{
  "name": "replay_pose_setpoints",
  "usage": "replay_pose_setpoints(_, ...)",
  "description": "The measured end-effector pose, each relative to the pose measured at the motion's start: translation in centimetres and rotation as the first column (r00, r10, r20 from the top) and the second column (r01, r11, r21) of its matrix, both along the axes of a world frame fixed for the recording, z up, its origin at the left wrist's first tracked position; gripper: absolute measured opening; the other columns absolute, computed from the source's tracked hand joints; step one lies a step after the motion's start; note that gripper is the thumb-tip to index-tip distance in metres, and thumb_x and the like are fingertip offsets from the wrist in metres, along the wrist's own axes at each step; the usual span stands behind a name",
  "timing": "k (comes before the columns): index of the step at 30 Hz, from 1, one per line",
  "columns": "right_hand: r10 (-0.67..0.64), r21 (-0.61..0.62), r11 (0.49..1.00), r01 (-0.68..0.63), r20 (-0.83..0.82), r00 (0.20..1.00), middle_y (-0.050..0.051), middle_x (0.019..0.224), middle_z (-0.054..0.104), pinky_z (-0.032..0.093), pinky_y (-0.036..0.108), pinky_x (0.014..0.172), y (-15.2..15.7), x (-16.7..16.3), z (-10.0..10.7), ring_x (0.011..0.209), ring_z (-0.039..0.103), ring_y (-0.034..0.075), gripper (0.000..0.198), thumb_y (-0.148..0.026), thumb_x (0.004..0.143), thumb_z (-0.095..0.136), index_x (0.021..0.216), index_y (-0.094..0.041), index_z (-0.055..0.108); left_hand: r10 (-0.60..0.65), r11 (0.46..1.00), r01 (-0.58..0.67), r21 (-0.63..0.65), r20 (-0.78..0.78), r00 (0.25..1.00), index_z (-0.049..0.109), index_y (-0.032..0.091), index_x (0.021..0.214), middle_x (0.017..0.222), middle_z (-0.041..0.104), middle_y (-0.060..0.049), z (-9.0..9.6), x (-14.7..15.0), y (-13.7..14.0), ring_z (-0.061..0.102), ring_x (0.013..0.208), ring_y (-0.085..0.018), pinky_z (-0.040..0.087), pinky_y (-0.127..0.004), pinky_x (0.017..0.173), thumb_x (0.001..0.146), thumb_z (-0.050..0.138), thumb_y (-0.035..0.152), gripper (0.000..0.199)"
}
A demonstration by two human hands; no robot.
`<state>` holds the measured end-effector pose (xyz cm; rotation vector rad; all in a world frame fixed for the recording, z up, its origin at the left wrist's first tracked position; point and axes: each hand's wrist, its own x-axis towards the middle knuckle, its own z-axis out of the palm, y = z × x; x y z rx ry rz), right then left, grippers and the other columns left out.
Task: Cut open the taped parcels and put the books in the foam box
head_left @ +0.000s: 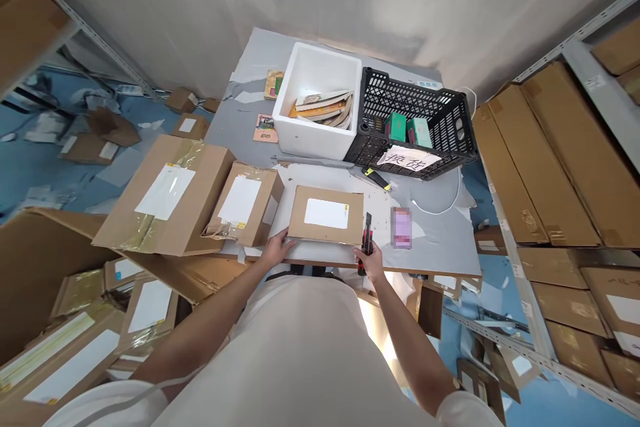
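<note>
A flat cardboard box with a white label lies on the table right in front of me. My left hand grips its near left corner, thumb up and fingers partly hidden at the side. At the near right corner, my right hand is closed around a red and black utility knife, whose tip points away from me. The thumb side of that hand is close against the box; whether it touches, I cannot tell.
Two labelled cartons, a large one and a smaller one, stand at left. Behind are a white foam bin with books and a black crate with green boxes. A black-yellow cutter and pink packet lie at right. Shelves flank right.
</note>
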<state>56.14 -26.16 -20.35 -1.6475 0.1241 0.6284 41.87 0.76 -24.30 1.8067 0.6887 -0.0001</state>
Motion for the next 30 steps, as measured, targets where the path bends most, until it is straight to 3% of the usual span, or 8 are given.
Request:
replay_pose_setpoints(5,-0.039,-0.005,0.999,0.039,0.044,0.998,-0.008,0.053,0.051,0.037,0.022,0.039,1.0,0.9,0.8,0.041,0.045,0.008,0.044,-0.044,0.055,0.076,0.078,-0.019,0.049,0.044,0.998,-0.046,0.035,0.045,0.998,0.063,0.015,0.112,0.103,0.070,-0.008,1.5,0.6,-0.4,0.064,0.095,-0.023,0.049,-0.034,0.085,0.075,0.054,0.056,0.056)
replay_pose_setpoints(9,-0.032,-0.024,0.999,0.036,0.149,0.988,-0.002,0.066,0.060,0.041,0.023,0.043,1.2,3.2,3.2,0.043,0.047,0.008,0.044,-0.044,0.054,0.076,0.081,-0.018,0.053,0.091,0.943,-0.077,0.324,-0.029,0.995,0.070,0.018,0.099,0.081,0.072,-0.006,5.6,1.3,0.3,0.065,0.074,-0.022,0.048,-0.031,0.069,0.080,0.048,0.057,0.050)
replay_pose_setpoints(13,0.028,-0.161,0.987,0.011,0.238,0.971,0.000,0.070,0.064,0.042,0.025,0.047,2.4,6.0,5.2,0.047,0.050,0.010,0.042,-0.047,0.056,0.073,0.080,-0.018,0.055,0.117,0.869,-0.055,0.492,-0.097,0.988,0.073,0.018,0.088,0.076,0.072,-0.009,8.7,4.0,1.4,0.065,0.075,-0.025,0.045,-0.032,0.066,0.082,0.043,0.059,0.051)
replay_pose_setpoints(18,0.137,-0.435,0.900,0.038,0.363,0.922,0.000,0.063,0.061,0.042,0.027,0.054,4.8,9.1,5.8,0.054,0.054,0.015,0.034,-0.049,0.066,0.063,0.079,-0.019,0.056,0.079,0.833,-0.038,0.552,-0.050,0.996,0.064,0.015,0.112,0.098,0.070,-0.013,8.9,6.6,1.3,0.064,0.091,-0.028,0.047,-0.036,0.077,0.082,0.048,0.056,0.053)
replay_pose_setpoints(22,0.305,-0.586,0.810,0.012,0.439,0.845,0.005,0.074,0.065,0.044,0.031,0.064,5.4,10.4,6.4,0.068,0.058,0.021,0.036,-0.049,0.073,0.055,0.091,-0.017,0.058,-0.129,0.686,-0.027,0.727,0.158,0.979,0.050,0.013,0.127,0.135,0.048,-0.018,7.8,6.9,0.0,0.041,0.127,-0.030,0.037,-0.046,0.102,0.086,0.048,0.046,0.053)
replay_pose_setpoints(25,0.489,-0.636,0.769,-0.061,0.524,0.697,0.011,0.099,0.064,0.045,0.035,0.075,5.7,10.4,8.0,0.089,0.059,0.025,0.041,-0.041,0.082,0.047,0.112,-0.014,0.053,-0.373,0.619,0.116,0.777,0.161,0.914,0.053,0.016,0.124,0.134,0.050,-0.014,6.9,6.9,-0.7,0.037,0.132,-0.026,0.035,-0.046,0.105,0.091,0.041,0.035,0.040)
replay_pose_setpoints(27,0.687,-0.683,0.691,-0.238,0.516,0.512,0.012,0.116,0.059,0.044,0.034,0.080,6.6,10.2,9.4,0.102,0.056,0.024,0.044,-0.032,0.086,0.041,0.126,-0.017,0.045,-0.421,0.602,0.157,0.783,0.143,0.896,0.053,0.016,0.124,0.133,0.051,-0.014,6.4,7.0,-0.8,0.039,0.131,-0.026,0.037,-0.045,0.104,0.092,0.039,0.033,0.039)
replay_pose_setpoints(30,0.931,-0.802,0.364,-0.473,0.334,0.150,0.007,0.122,0.055,0.044,0.031,0.078,9.3,9.7,11.4,0.105,0.055,0.022,0.048,-0.028,0.092,0.035,0.140,-0.028,0.032,-0.423,0.596,0.158,0.787,0.141,0.895,0.053,0.014,0.124,0.133,0.051,-0.016,5.8,7.0,-0.7,0.040,0.130,-0.027,0.038,-0.046,0.104,0.092,0.039,0.033,0.040)
